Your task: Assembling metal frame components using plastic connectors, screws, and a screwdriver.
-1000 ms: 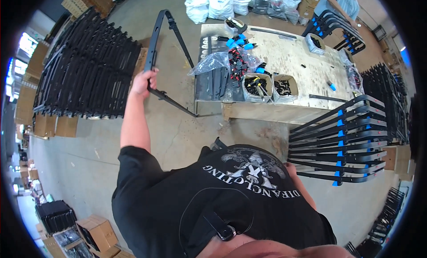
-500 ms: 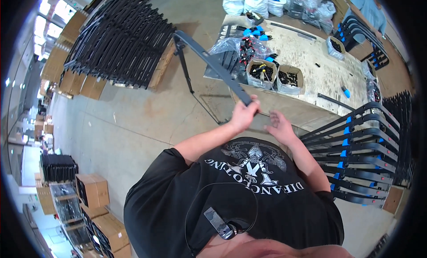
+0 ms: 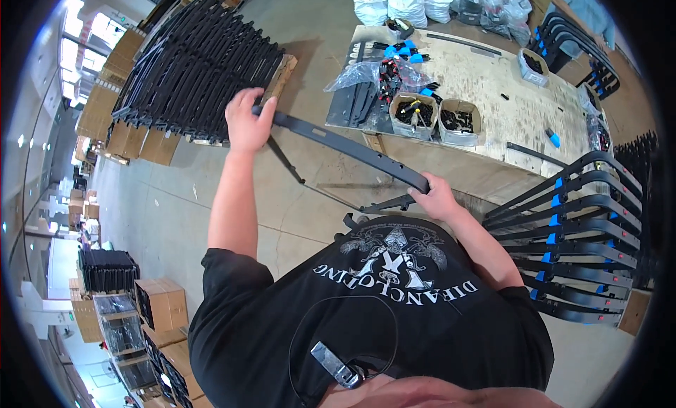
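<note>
A black metal frame (image 3: 345, 147) with a flat, slotted top bar is held level in front of my body. Its thinner legs (image 3: 287, 164) and lower rail hang below, toward the floor. My left hand (image 3: 249, 125) is curled round the far left end of the bar, with the bar's end between thumb and fingers. At the opposite end, close to the workbench, my right hand (image 3: 438, 199) grips the bar, thumb on the near side. The lower right corner of the frame is partly hidden by my shirt.
A tall stack of black frames (image 3: 190, 73) stands on a pallet at the far left. The workbench (image 3: 493, 91) carries boxes of small black parts (image 3: 459, 119) and blue-ended pieces. Curved black frames with blue clips (image 3: 584, 228) are racked at right. Cardboard boxes (image 3: 160, 304) stand lower left.
My left hand has moved from the bar's near end out to its far left end. My right hand, free before, now grips the near end. The bar has swung flatter across my front.
</note>
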Tool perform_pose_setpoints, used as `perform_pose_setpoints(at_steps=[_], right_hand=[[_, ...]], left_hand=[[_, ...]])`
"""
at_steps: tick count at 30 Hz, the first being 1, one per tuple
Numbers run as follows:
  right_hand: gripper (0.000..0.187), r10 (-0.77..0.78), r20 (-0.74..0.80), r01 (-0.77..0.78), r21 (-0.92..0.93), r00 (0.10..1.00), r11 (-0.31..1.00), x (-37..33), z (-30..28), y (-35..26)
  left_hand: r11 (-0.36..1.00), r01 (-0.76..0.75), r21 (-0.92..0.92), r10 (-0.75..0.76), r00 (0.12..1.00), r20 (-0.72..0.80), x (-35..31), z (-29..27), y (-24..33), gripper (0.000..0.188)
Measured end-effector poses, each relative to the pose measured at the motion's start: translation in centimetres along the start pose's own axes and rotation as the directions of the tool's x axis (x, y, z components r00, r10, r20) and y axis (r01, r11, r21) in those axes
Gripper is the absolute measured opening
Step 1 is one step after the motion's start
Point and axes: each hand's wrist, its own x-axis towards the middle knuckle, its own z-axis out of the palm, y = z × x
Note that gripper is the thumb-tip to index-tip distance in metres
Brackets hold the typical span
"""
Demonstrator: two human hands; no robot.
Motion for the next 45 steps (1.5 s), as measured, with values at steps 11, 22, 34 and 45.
perform_pose_setpoints(at_steps=[11, 22, 34, 45], right_hand=[[0.016, 0.006, -0.563, -0.089, -0.119, 0.826, 0.989, -1.4, -6.4, 0.0], [0.022, -0.048, -0.621, -0.241, -0.373, 0.782, 0.896, 0.4, -14.5, 1.2], [0.016, -0.117, -0.592, -0.163, -0.398, 0.797, 0.903, 5.4, -18.5, 3.2], [0.017, -0.076, -0.659, -0.082, -0.205, 0.748, 0.975, 4.9, -18.1, 4.0]], left_hand=[[0.708, 0.367, -0.603, -0.312, 0.929, 0.199, -3.9, 3.7, -0.5, 0.032], [0.393, 0.497, -0.773, -0.425, 0.844, 0.326, -7.3, 16.7, 2.0, 0.036], [0.389, 0.561, -0.731, -0.469, 0.803, 0.367, -4.8, 19.1, 3.3, 0.035], [0.387, 0.552, -0.739, -0.439, 0.815, 0.379, -2.5, 22.1, 2.5, 0.032]])
